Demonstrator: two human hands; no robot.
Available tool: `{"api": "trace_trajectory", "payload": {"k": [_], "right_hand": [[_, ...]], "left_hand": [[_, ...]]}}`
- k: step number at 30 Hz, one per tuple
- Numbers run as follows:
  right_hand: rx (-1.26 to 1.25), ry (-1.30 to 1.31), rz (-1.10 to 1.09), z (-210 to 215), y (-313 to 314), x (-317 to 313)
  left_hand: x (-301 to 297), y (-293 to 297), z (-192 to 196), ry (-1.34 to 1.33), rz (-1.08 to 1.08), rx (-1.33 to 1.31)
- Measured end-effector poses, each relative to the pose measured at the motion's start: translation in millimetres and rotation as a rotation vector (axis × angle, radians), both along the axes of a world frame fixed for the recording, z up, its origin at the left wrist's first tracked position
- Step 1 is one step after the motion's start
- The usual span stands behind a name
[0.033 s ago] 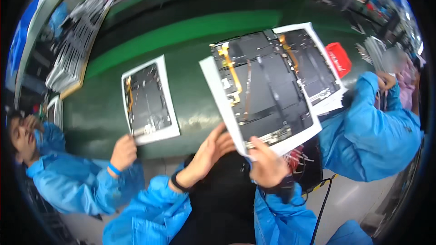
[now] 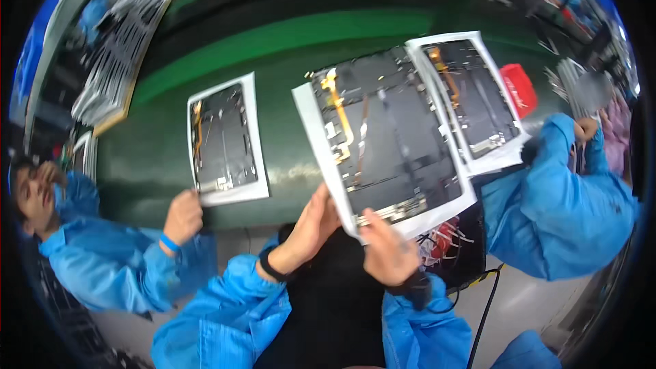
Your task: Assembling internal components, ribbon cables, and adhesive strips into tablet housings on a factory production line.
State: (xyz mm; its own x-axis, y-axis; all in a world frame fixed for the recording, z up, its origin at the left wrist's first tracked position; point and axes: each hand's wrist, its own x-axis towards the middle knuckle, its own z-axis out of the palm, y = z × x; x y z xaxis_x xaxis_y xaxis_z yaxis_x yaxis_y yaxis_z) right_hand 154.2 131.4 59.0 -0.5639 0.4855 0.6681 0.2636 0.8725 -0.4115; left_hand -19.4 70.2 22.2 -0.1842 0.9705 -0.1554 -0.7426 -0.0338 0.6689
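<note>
A flat black electronic panel [image 2: 389, 130] with orange flex cables lies on a white backing sheet [image 2: 311, 123], held tilted above the green belt. My right hand [image 2: 389, 249] pinches the bottom edge of panel and sheet, thumb on top. Close by the sheet's lower left edge, my left hand [image 2: 311, 229] is open with its fingers stretched out; their tips partly pass behind the sheet. A second, similar panel [image 2: 471, 92] on white sheets sits just right of the held one, partly covered by it.
On the green belt [image 2: 287, 157] to the left lies another panel [image 2: 224, 140] on a sheet, with a co-worker's hand [image 2: 183, 217] at its corner. A red pouch [image 2: 519, 90] stands right, beside another co-worker's blue sleeve [image 2: 560, 191]. Stacked sheets [image 2: 116, 61] fill the far left.
The held panel and my right hand have shifted slightly left, uncovering more of the panel on the right. My left hand stays near the sheet's edge.
</note>
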Motion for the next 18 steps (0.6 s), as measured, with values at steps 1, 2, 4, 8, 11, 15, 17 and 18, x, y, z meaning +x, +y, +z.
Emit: {"api": "trace_trajectory", "payload": {"k": [1,2,4,8,11,15,17,18], "right_hand": [[-0.038,0.026,0.065,-9,-10,-5],[-0.072,0.046,0.128,-17,-18,-7],[-0.323,-0.087,0.306,-12,-24,-1],[-0.409,0.009,0.431,9,5,11],[-0.456,-0.125,0.161,4,42,-30],[-0.436,-0.284,0.147,-36,72,-82],[-0.379,-0.331,0.149,-46,74,-93],[-0.365,-0.346,0.125,-49,72,-94]], "left_hand": [[-1,2,-3,0.138,0.118,-0.085],[-1,2,-8,0.269,0.231,-0.172],[-9,-3,-13,0.479,0.283,-0.213],[-21,-56,-42,0.362,0.165,-0.183],[-12,-71,-44,0.402,0.074,-0.21],[-7,-83,-48,0.642,0.144,-0.228],[-12,-97,-35,0.628,0.108,-0.43],[-13,-99,-33,0.76,0.206,-0.443]]}}
